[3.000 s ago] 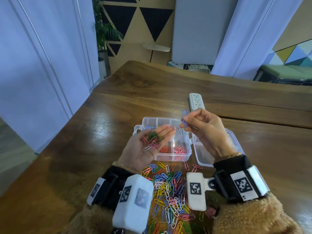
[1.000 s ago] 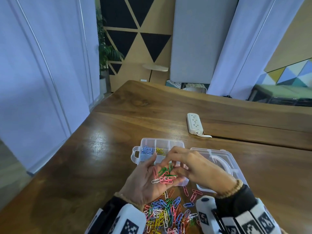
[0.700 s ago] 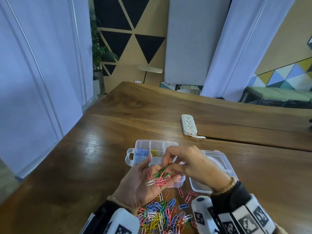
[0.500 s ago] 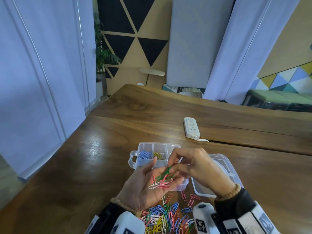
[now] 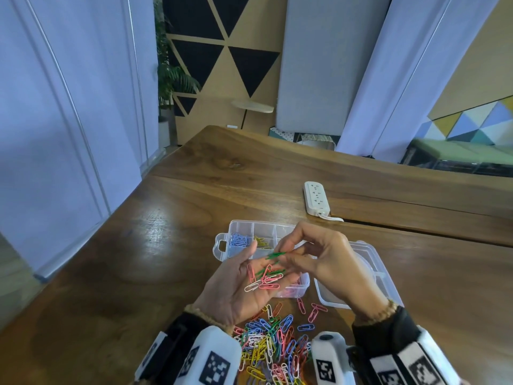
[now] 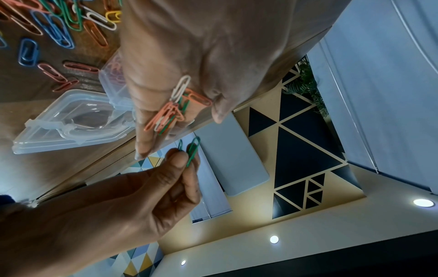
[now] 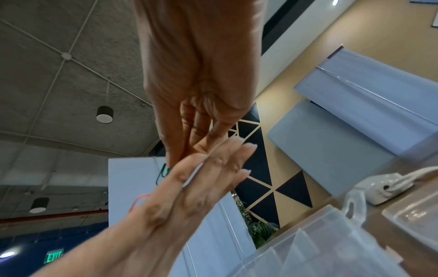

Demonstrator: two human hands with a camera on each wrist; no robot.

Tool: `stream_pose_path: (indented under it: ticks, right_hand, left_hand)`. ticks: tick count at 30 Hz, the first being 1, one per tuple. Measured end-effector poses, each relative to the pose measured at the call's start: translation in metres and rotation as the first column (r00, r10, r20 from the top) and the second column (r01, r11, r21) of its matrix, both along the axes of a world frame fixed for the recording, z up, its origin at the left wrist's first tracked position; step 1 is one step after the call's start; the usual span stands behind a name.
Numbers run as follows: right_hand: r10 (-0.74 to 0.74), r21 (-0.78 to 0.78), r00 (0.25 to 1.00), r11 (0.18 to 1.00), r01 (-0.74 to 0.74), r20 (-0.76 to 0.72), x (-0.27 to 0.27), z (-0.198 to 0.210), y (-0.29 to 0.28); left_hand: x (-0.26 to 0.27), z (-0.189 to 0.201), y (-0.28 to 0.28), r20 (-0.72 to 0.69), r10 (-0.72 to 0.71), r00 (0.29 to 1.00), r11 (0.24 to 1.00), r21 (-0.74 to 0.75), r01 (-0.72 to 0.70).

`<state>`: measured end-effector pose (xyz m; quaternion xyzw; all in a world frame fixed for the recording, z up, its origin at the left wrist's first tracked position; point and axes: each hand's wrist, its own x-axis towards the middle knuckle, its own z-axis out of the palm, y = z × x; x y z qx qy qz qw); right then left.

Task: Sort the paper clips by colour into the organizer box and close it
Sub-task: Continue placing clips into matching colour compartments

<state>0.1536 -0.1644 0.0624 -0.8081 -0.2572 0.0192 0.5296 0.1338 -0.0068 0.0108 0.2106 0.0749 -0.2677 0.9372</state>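
Head view: green clips (image 5: pixel 275 255) are pinched by the right hand (image 5: pixel 330 262) over the box (image 5: pixel 222 245); mixed clips (image 5: pixel 265 279) lie on the flat, palm-up left hand (image 5: pixel 244 284), before the box.

Left wrist view: the pinch (image 6: pixel 192 151) is confirmed.

Right wrist view: the box (image 7: pixel 331 249) is seen below.

My right hand (image 5: pixel 330 262) pinches green paper clips (image 6: pixel 192 150); my left palm (image 5: pixel 244 287) carries pink, white and green clips (image 5: pixel 266 277). The clear organizer box (image 5: pixel 231 240) lies open, lid (image 5: pixel 372 262) flat alongside. Loose mixed clips (image 5: pixel 273 345) lie in front of it.
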Motion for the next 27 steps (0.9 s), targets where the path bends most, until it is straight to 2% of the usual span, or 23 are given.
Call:
stream_pose_path:
  ticks: [4, 9, 11, 13, 15, 18, 23, 25, 27]
  right_hand:
    - [-0.05, 0.059, 0.995, 0.997, 0.055, -0.085, 0.003, -0.006, 0.002]
    - [-0.16, 0.124, 0.975, 0.976, 0.18, -0.154, 0.018, -0.003, -0.003]
    - [-0.199, 0.179, 0.965, 0.957, 0.229, -0.171, 0.025, 0.003, -0.007]
    - [-0.214, 0.211, 0.958, 0.944, 0.254, -0.193, 0.031, 0.011, -0.009]
    - [-0.216, 0.168, 0.956, 0.954, 0.25, -0.196, 0.037, 0.016, -0.009]
    - [-0.196, 0.049, 0.962, 0.977, 0.209, -0.188, 0.037, 0.016, 0.002]
    - [-0.123, -0.127, 0.973, 0.987, 0.1, -0.193, 0.04, 0.002, 0.029]
    - [-0.092, -0.202, 0.979, 0.978, 0.055, -0.181, 0.043, -0.003, 0.043]
    - [-0.06, -0.283, 0.988, 0.959, 0.018, -0.141, 0.045, -0.005, 0.059]
  left_hand:
    - [0.003, -0.002, -0.001, 0.028, -0.007, 1.0, 1.0, 0.001, 0.007]
    - [0.007, -0.005, 0.013, 0.019, 0.051, 0.999, 0.999, -0.014, -0.05]
    - [0.014, -0.006, 0.032, 0.049, 0.112, 0.992, 0.994, -0.007, -0.112]
    - [0.018, -0.01, 0.057, 0.164, 0.165, 0.972, 0.985, 0.026, -0.172]
    - [0.018, -0.019, 0.082, 0.268, 0.252, 0.93, 0.963, 0.025, -0.268]
    - [0.018, -0.024, 0.1, 0.18, 0.333, 0.925, 0.933, 0.075, -0.351]
    - [0.024, -0.027, 0.101, 0.125, 0.385, 0.914, 0.919, 0.038, -0.393]
    - [0.021, -0.034, 0.096, 0.222, 0.379, 0.898, 0.909, 0.093, -0.407]
    - [0.019, -0.035, 0.1, 0.313, 0.377, 0.872, 0.905, 0.076, -0.418]
